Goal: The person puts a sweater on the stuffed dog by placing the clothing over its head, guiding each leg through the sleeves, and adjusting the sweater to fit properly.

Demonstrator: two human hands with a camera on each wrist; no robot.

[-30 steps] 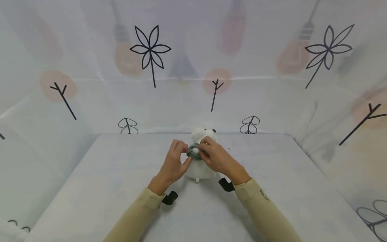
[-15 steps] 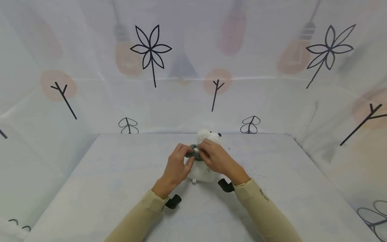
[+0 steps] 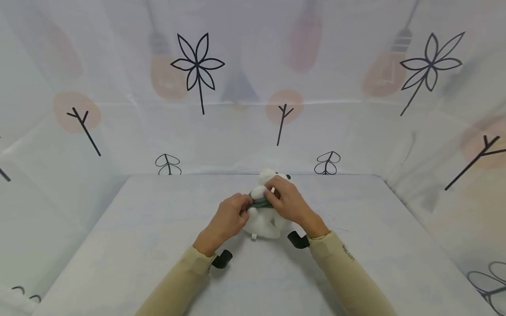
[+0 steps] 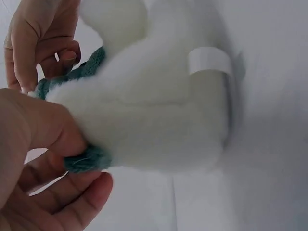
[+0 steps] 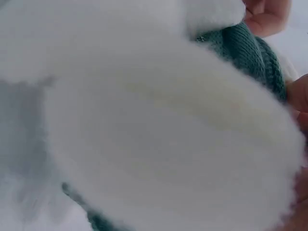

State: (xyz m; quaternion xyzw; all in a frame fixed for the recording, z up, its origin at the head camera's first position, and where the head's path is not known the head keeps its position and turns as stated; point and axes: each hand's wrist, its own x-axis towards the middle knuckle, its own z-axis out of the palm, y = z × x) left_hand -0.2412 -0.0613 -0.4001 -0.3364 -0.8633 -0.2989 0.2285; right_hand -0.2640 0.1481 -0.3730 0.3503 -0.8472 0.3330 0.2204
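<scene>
Table (image 3: 138,245): white.
Plush toy (image 3: 261,226): table's twelve o'clock, likely light, soft.
Knit band (image 3: 261,203): round toy, probably stretchy; grip edges.
Left hand (image 3: 229,215): pinching band, nine o'clock.
Right hand (image 3: 291,202): pinching band, two o'clock.

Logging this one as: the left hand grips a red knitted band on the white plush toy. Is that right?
Only the colour is wrong: the knitted band is teal green, as the left wrist view shows. The left hand grips it on the white plush toy.
</scene>
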